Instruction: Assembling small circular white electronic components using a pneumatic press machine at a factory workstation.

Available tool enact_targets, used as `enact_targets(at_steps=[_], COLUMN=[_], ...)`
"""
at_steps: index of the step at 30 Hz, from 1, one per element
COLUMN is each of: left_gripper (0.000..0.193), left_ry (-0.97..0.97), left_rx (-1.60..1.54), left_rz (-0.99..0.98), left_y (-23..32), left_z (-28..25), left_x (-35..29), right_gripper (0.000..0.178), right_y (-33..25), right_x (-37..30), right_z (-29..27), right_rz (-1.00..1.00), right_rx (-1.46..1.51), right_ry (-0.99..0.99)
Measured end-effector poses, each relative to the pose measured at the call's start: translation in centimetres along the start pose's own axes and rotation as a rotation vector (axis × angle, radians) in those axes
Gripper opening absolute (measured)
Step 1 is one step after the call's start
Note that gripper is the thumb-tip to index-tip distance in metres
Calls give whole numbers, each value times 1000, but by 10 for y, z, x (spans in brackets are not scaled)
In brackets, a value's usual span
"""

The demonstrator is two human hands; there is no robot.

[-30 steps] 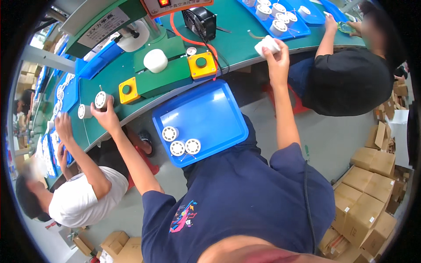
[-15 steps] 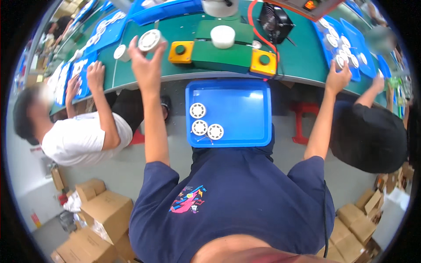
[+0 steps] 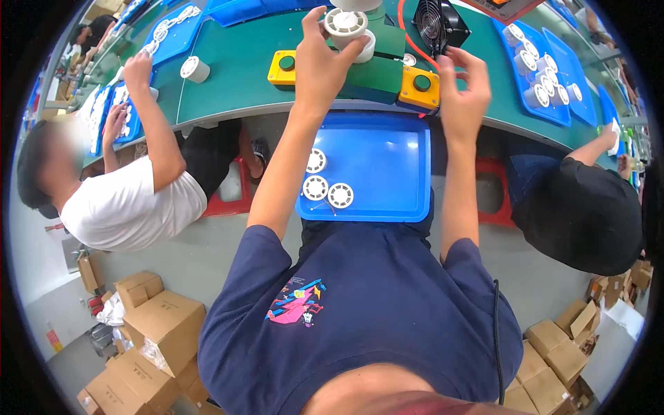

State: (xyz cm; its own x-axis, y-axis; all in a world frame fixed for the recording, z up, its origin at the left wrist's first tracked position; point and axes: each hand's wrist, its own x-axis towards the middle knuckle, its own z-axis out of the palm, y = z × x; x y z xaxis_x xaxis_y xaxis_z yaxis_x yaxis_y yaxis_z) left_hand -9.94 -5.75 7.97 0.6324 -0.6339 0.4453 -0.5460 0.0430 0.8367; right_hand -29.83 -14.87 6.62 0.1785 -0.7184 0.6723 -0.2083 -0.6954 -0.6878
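My left hand (image 3: 324, 69) pinches a white cylindrical housing with a slotted round cap (image 3: 346, 25), raised over the green fixture (image 3: 377, 81). Partly behind it, a white round seat (image 3: 365, 48) stands on the fixture, under the press head (image 3: 356, 4). My right hand (image 3: 463, 90) hovers empty near the right yellow button box (image 3: 419, 88), thumb and fingers apart and slightly curled. On my lap rests a blue tray (image 3: 380, 166) with white slotted discs (image 3: 315, 187) at its left side; thin wires show by the lower ones.
A second yellow button box (image 3: 282, 68) flanks the fixture on the left. One white housing (image 3: 195, 69) stands on the green table farther left. A black fan (image 3: 432, 26) and red cable are behind my right hand. Several housings fill a blue tray (image 3: 532, 97) at right. Co-workers sit on both sides.
My left hand has carried the white housing rightward to the fixture. My right hand has left the housings in the right tray and moved left, beside the right button box.
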Motion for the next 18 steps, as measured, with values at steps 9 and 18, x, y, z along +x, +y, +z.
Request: enact_targets(at_steps=[9, 18], left_gripper=[65, 64], left_ry=[6, 120], left_rx=[-79, -127], left_rz=[31, 449], left_y=[11, -3], left_z=[7, 16], left_x=[-2, -8], right_gripper=[73, 73], right_y=[-47, -42], right_x=[19, 13], right_z=[61, 72], right_rz=[35, -45], right_rx=[96, 122], right_ry=[-274, -285])
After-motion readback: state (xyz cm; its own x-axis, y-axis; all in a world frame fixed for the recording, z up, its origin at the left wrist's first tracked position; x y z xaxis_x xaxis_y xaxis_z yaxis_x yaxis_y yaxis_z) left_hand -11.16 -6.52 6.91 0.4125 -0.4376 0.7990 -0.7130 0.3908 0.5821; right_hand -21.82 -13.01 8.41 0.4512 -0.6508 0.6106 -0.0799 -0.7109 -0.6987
